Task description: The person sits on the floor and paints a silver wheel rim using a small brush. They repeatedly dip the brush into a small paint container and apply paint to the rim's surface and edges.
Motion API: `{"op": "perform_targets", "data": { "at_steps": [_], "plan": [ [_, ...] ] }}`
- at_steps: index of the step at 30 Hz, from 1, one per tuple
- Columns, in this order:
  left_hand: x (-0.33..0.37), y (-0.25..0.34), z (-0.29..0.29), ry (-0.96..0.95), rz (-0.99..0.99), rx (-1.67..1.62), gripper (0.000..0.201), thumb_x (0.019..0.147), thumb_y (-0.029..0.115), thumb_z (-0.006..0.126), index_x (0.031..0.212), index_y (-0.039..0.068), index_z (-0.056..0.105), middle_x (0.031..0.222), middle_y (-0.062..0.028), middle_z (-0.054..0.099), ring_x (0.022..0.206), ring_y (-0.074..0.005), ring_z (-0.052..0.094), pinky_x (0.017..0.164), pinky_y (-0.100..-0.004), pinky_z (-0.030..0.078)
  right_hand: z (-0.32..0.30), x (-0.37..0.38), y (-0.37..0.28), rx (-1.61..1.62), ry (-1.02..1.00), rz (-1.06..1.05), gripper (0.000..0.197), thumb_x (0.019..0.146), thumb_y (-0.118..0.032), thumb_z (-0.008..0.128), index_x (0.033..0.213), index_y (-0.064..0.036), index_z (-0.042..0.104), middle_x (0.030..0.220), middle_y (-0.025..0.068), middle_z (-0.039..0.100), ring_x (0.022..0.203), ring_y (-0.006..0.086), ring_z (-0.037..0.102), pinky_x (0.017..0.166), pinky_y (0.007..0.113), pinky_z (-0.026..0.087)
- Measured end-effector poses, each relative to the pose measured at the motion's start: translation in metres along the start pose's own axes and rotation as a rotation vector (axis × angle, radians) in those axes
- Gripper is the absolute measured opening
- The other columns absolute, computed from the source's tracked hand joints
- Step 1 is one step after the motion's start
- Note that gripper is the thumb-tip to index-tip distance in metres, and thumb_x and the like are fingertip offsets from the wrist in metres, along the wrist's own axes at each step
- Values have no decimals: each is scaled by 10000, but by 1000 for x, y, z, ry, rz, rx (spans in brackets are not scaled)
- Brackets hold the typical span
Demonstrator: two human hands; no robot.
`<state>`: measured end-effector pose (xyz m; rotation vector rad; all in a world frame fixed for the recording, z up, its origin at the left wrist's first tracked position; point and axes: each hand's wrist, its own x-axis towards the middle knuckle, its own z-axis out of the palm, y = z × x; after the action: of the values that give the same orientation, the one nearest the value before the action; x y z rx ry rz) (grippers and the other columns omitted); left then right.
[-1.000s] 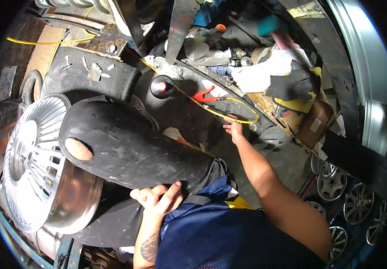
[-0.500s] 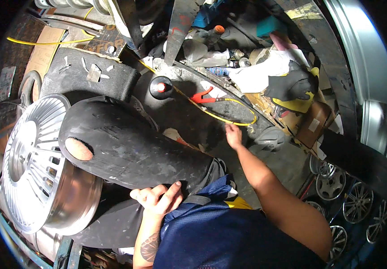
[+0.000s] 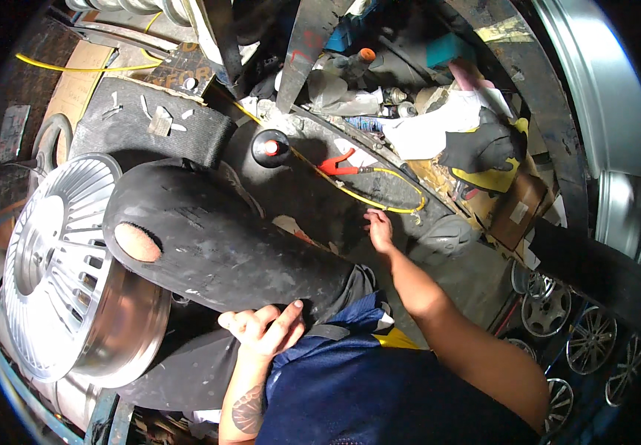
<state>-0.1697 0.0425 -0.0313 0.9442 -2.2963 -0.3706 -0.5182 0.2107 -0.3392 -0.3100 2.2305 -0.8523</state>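
Observation:
My left hand [image 3: 264, 331] rests on my lap against the dark trousers, its fingers loosely bent and apart, with nothing seen in it. Stretched out over the floor, my right hand [image 3: 380, 230] has its fingers slightly apart and looks bare. It is just below a yellow air hose [image 3: 380, 199], with a small gap between them. This hose runs to a red air blow gun [image 3: 337, 164] lying on the floor. Left of the gun stands a dark bottle [image 3: 270, 149] with a red cap. A silver multi-spoke wheel rim [image 3: 57, 271] stands at my left, beside my knee.
A black padded block [image 3: 153, 111] with scraps on it lies beyond my knee. Bottles, papers and a black-and-yellow glove [image 3: 484, 152] clutter the far right, behind a metal bar. Several wheel rims [image 3: 547, 311] hang at the right, below a brown box [image 3: 517, 211].
My right hand has shifted slightly left and down, away from the yellow hose. The left hand has stayed on my lap. The whole view has moved a little.

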Motion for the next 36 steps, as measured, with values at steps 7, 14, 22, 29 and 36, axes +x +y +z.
{"op": "perform_targets", "data": {
  "at_steps": [7,14,22,29,36],
  "plan": [
    [-2,-1,-1,5,14,22,229,717,313,785,936,326,718,803,80,484,800,-168,395,811,-415,260,41,-33,-86,87,-438,-74,282,1026,-240,490,1138,-68,683,984,32,711,751,107,625,684,257,485],
    [-5,-1,-1,17,2,36,210,714,323,783,914,321,720,815,74,491,815,-177,417,905,-476,271,32,-109,-283,555,-661,-178,294,1042,-294,526,961,-51,668,750,18,624,664,100,576,644,246,459],
    [1,-2,-2,55,29,24,233,621,251,786,845,284,734,820,49,486,789,-177,424,772,-388,291,15,-104,-300,767,-800,48,318,1038,-320,519,873,-63,609,696,34,600,604,123,572,551,257,451],
    [-2,-3,-2,46,22,27,267,627,274,789,886,309,736,842,55,479,809,-177,424,769,-390,286,16,-13,-210,470,-161,-96,428,1038,-418,491,827,-64,606,665,33,601,559,111,568,529,246,437],
    [-5,-1,-5,29,0,29,253,694,319,785,942,321,737,864,62,478,799,-159,439,830,-411,309,10,64,-165,-420,-265,-33,425,1002,-429,490,894,-49,648,642,57,626,552,209,657,549,355,519]
  ]
}}
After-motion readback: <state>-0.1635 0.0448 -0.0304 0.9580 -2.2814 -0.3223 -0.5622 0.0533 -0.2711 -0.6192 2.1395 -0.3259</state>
